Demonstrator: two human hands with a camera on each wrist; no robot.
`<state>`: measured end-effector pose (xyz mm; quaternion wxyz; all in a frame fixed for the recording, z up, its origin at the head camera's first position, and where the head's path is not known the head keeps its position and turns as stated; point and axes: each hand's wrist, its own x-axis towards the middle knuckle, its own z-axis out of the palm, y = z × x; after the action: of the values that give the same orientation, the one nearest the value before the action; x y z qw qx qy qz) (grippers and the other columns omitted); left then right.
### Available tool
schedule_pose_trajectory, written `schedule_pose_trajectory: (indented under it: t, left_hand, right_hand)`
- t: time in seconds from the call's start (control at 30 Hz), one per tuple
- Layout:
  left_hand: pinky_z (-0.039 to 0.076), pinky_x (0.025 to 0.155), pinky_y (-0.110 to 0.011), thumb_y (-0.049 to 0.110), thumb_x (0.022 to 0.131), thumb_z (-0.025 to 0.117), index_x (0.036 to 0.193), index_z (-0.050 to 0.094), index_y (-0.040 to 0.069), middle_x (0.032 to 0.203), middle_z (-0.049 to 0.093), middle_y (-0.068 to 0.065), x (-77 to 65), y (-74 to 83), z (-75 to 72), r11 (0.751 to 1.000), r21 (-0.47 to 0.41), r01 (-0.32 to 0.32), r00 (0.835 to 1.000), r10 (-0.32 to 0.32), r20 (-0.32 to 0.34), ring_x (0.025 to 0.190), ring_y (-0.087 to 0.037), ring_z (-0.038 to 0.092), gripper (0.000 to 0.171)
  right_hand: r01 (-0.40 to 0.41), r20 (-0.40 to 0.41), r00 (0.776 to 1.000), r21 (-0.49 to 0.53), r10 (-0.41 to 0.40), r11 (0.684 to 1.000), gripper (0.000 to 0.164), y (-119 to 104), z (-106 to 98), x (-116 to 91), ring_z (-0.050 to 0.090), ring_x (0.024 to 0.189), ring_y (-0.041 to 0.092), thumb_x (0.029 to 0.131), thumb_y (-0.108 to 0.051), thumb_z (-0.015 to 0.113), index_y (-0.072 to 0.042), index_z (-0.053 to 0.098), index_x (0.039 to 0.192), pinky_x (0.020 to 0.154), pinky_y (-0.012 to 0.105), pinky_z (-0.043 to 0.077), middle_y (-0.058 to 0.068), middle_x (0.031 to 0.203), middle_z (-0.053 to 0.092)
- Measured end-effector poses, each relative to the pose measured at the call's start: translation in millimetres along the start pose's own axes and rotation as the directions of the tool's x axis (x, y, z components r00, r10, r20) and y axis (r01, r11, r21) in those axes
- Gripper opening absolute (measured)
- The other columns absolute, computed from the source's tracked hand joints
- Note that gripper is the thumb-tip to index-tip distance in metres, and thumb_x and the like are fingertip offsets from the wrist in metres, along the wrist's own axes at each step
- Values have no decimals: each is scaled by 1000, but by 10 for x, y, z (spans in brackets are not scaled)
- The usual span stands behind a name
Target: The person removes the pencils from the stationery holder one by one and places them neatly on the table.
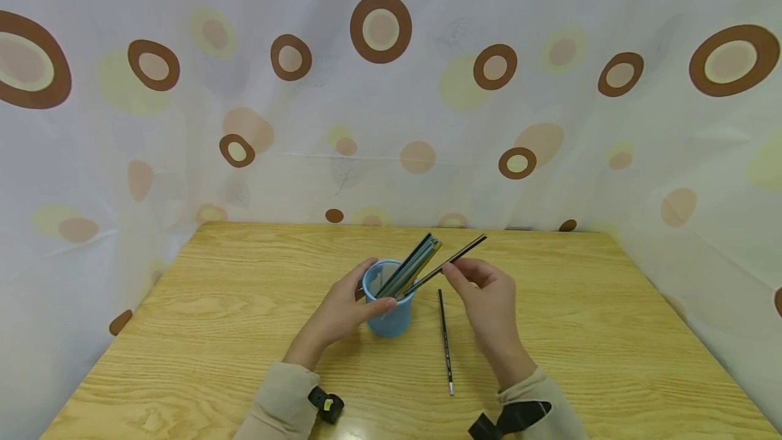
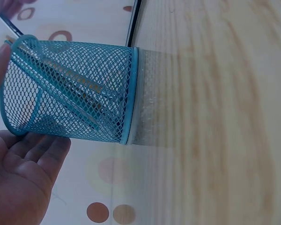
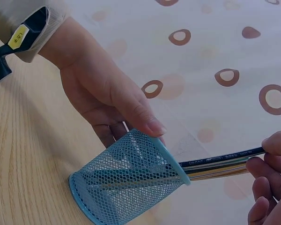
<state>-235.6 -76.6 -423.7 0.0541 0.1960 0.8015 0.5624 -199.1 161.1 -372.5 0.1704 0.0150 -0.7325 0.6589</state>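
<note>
My left hand [image 1: 342, 311] holds a light blue mesh pencil cup [image 1: 391, 323] near its rim, thumb at the front and fingers behind. Inside the cup, several pencils [image 1: 408, 267] lean to the right and stick out over the rim. Between thumb and fingertips, my right hand [image 1: 493, 297] pinches a dark pencil [image 1: 469, 246], slanted with its lower end at the cup's mouth. In the right wrist view, this dark pencil [image 3: 225, 157] lies alongside the others. The left wrist view shows the cup's base [image 2: 132, 93] close over the table.
Another dark pencil [image 1: 445, 341] lies on the wooden table [image 1: 611, 345], between the cup and my right forearm, its pale eraser end toward me. A white cloth with brown rings [image 1: 381, 114] hangs behind the table and along both sides.
</note>
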Motion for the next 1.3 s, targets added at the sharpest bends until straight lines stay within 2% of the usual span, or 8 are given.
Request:
schedule_pose_trajectory:
  t: [0.2,0.47,0.7,0.97,1.3]
  left_hand:
    - [34,111,-54,32,88,77,156,29,14,150,41,-13,1,-2,-3,999,-30,-14,1000,14,0,137,-38,40,85]
    - [37,110,-52,43,86,77,156,29,17,149,44,-10,-8,15,-2,1000,20,7,1000,-7,-7,136,-35,42,88]
    - [38,109,-52,42,87,76,156,30,17,149,43,-11,-8,11,-5,1000,11,3,1000,-3,-8,136,-36,42,87]
    - [38,109,-52,39,87,77,155,31,17,148,44,-11,-11,2,-4,1000,1,-3,1000,3,-9,136,-36,42,85]
    - [38,109,-53,40,87,77,155,31,18,149,44,-11,-9,11,-1,1000,3,1,1000,-1,-9,136,-37,42,86]
  right_hand:
    - [-8,-16,1000,11,9,1000,27,-52,-60,5,62,93,19,91,-22,74,3,72,102,77,27,51,7,95,71]
    - [-8,-42,999,22,9,1000,28,-136,-145,9,64,93,18,92,-20,73,4,72,105,80,26,53,3,94,72]
    - [-18,-56,998,26,20,999,29,-188,-206,0,61,97,19,92,-20,73,5,70,106,80,25,51,3,96,70]
    - [-25,-76,997,-11,24,1000,29,-154,-262,6,57,102,19,92,-22,74,2,72,106,81,26,49,6,99,69]
    - [-5,-66,998,-52,1,999,28,-92,-319,-1,59,96,19,92,-24,73,2,73,104,75,26,49,4,95,70]
